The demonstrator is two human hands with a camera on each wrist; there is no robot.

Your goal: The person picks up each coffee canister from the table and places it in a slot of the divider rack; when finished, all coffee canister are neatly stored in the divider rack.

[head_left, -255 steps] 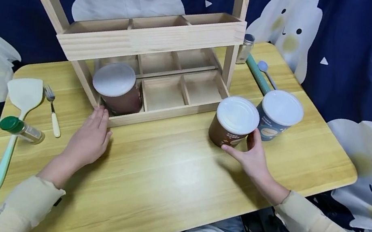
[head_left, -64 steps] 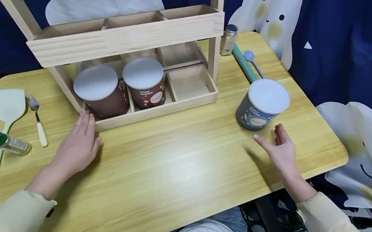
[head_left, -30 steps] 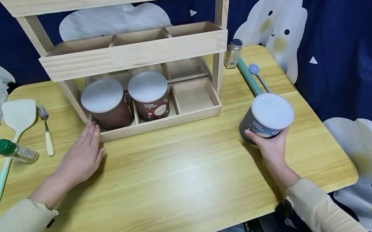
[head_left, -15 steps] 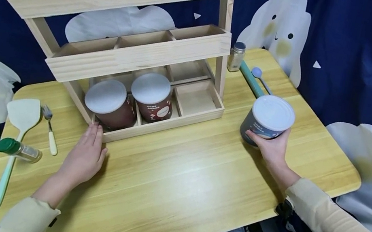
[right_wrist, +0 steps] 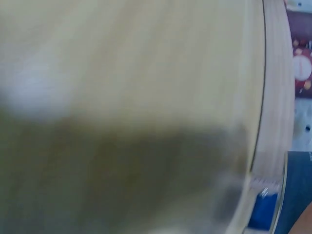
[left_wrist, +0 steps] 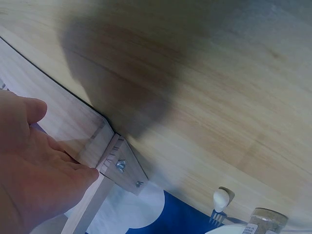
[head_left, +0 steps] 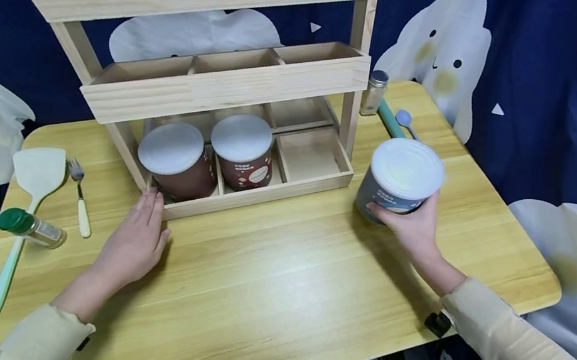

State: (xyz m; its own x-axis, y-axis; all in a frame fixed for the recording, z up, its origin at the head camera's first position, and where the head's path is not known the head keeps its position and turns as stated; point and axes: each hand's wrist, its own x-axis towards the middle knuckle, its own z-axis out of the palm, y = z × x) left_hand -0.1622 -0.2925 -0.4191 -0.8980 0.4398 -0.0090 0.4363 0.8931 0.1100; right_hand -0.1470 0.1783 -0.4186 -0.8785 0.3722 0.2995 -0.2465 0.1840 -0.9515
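Note:
My right hand [head_left: 413, 228] grips a dark blue can [head_left: 398, 182] with a white lid, held just off the table to the right of the wooden rack [head_left: 224, 83]. Two brown cans [head_left: 178, 158] [head_left: 242, 149] with white lids stand in the left and middle front compartments of the rack's bottom tray. The front right compartment [head_left: 312, 156] holds nothing. My left hand [head_left: 137, 237] lies flat on the table with straight fingers touching the rack's front left corner [left_wrist: 114, 161]. The right wrist view is blurred; the blue can's edge [right_wrist: 297, 190] shows at its right.
A white spatula [head_left: 34, 175], a fork [head_left: 78, 196] and a green-capped spice jar [head_left: 28, 226] lie at the table's left. A small jar [head_left: 374, 92], a teal handle [head_left: 390, 119] and a spoon [head_left: 405, 118] lie behind the blue can. The table edge is close on the right.
My right hand has lifted the blue can and carried it left toward the rack. Earlier it reached for and took hold of the can. The left hand has stayed put.

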